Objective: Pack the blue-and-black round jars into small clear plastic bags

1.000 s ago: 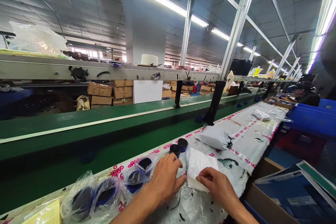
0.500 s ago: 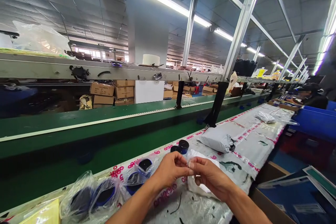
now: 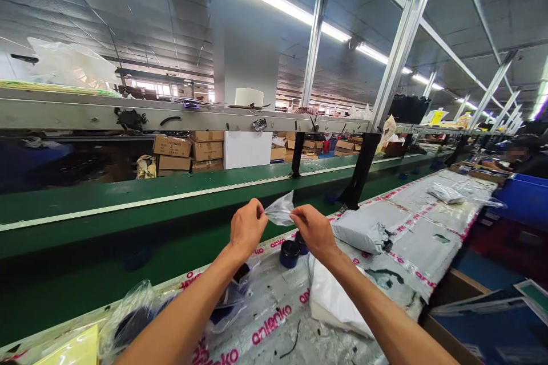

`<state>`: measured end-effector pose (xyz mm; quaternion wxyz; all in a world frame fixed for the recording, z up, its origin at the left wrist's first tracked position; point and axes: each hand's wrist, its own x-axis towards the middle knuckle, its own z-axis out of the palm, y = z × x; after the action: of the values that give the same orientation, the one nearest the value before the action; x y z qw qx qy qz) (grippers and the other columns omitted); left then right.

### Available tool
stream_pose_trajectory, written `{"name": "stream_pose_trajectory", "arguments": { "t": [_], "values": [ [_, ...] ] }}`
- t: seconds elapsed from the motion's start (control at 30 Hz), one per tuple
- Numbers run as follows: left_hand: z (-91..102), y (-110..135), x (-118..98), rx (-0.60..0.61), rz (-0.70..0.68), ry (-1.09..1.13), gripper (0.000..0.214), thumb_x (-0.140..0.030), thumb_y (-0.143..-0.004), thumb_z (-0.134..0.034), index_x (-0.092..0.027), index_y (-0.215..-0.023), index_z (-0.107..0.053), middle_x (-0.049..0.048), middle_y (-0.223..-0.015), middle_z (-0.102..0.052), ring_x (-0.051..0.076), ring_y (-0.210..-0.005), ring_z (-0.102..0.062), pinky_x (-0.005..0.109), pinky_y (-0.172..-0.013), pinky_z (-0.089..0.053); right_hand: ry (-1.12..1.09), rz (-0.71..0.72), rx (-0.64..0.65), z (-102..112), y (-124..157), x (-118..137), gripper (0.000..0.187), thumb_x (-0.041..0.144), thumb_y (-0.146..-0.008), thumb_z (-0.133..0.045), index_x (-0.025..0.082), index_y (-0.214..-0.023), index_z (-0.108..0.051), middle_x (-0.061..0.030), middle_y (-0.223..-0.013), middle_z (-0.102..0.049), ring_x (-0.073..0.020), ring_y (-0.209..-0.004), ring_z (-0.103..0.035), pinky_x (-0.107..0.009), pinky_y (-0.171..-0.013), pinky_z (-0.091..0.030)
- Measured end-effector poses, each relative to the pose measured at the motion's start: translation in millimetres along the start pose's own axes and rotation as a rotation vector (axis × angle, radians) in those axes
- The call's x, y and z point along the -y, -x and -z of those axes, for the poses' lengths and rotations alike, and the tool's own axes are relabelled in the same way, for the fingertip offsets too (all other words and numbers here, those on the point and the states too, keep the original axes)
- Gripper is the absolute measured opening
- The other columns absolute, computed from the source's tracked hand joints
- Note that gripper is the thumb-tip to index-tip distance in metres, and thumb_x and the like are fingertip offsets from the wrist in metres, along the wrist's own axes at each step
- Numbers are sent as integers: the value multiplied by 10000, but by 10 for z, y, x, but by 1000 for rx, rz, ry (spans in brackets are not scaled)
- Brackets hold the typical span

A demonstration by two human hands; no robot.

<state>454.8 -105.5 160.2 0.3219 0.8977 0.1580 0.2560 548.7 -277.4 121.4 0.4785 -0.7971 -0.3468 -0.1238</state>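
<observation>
Between my hands a clear plastic bag (image 3: pixel 281 210) is stretched out in the air above the bench edge. My left hand (image 3: pixel 248 225) pinches its left end, with the fingers closed. At the other end my right hand (image 3: pixel 314 229) grips the bag's right edge between thumb and fingers. Just below the hands stand two dark blue round containers with black tops, one a blue container (image 3: pixel 290 254) in front. A stack of white plastic bags (image 3: pixel 336 296) lies under my right forearm. Several bagged blue containers (image 3: pixel 132 325) sit at the left, partly hidden by my left arm.
A green conveyor belt (image 3: pixel 205 194) runs beyond the bench covering (image 3: pixel 274 296), which bears pink lettering. A grey-white wrapped package (image 3: pixel 357 231) lies to the right. Metal posts (image 3: pixel 406 40) rise behind. Boxes with blue contents (image 3: pixel 488 325) stand at lower right. A person (image 3: pixel 528 154) sits far right.
Both hands have risen and moved apart, away from the white stack. The clear bag now shows spread between them. The view has shifted slightly.
</observation>
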Motion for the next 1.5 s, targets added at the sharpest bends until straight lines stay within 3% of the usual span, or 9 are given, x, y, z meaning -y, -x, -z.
{"name": "stream_pose_trajectory", "arguments": {
  "t": [0.07, 0.13, 0.3, 0.43, 0.77, 1.03, 1.23, 1.5],
  "values": [
    [-32, -83, 36, 4, -29, -95, 162, -252, -988, -575, -158, -1109, -626, 26, -948, -674, 196, -896, -649, 405, -880, -517, 147, 116, -15, -52, -69, -115, 134, 290, -947, -552, 231, -906, -665, -70, -998, -703, -225, -974, -617, -335, -889, -445],
    [-129, -106, 75, 59, -56, -184, 232, -284, -1000, -573, -165, -1196, -609, 49, -1049, -681, 210, -964, -659, 429, -916, -524, 281, 198, 3, -93, -66, -241, 144, 215, -937, -572, 226, -835, -672, -62, -913, -710, -223, -938, -611, -326, -869, -425],
    [-477, 25, 149, 300, -111, -382, 199, -336, -977, -626, -151, -1038, -667, 58, -1056, -687, 218, -1003, -661, 447, -934, -539, 560, 334, 57, -98, 137, -498, 161, 125, -923, -604, 208, -813, -687, -64, -884, -711, -229, -890, -581, -346, -839, -392],
    [-621, 146, 172, 435, -147, -460, 210, -337, -976, -629, -152, -1069, -664, 64, -1094, -686, 221, -1022, -662, 449, -937, -545, 699, 397, 96, -37, 296, -556, 148, 120, -932, -608, 213, -870, -705, -59, -990, -714, -238, -964, -573, -371, -887, -384],
    [-622, 226, 162, 549, -181, -545, 200, -331, -980, -627, -152, -1057, -671, 64, -1085, -695, 214, -1005, -675, 436, -923, -560, 879, 481, 149, -49, 612, -519, 144, 98, -853, -696, 217, -773, -702, -52, -976, -700, -256, -961, -568, -407, -845, -393],
    [-534, 264, 164, 603, -249, -600, 185, -317, -976, -634, -148, -1038, -677, 67, -1101, -697, 222, -1043, -668, 455, -951, -549, 909, 553, 269, -70, 679, -518, 135, 159, -845, -744, 221, -759, -659, -29, -885, -673, -236, -899, -556, -383, -771, -364],
    [-554, 278, 223, 632, -276, -586, 177, -315, -976, -634, -151, -1022, -682, 62, -1086, -702, 219, -1040, -670, 452, -955, -547, 937, 538, 375, -172, 715, -505, 100, 167, -852, -731, 211, -779, -678, -42, -824, -677, -245, -850, -560, -397, -746, -352],
    [-650, 195, 299, 597, -142, -553, 199, -329, -968, -646, -151, -1053, -674, 68, -1112, -691, 228, -1055, -663, 457, -955, -545, 868, 306, 407, -439, 719, -504, 102, 108, -850, -678, 186, -794, -714, -82, -810, -714, -260, -847, -588, -390, -740, -347]
  ]
}}
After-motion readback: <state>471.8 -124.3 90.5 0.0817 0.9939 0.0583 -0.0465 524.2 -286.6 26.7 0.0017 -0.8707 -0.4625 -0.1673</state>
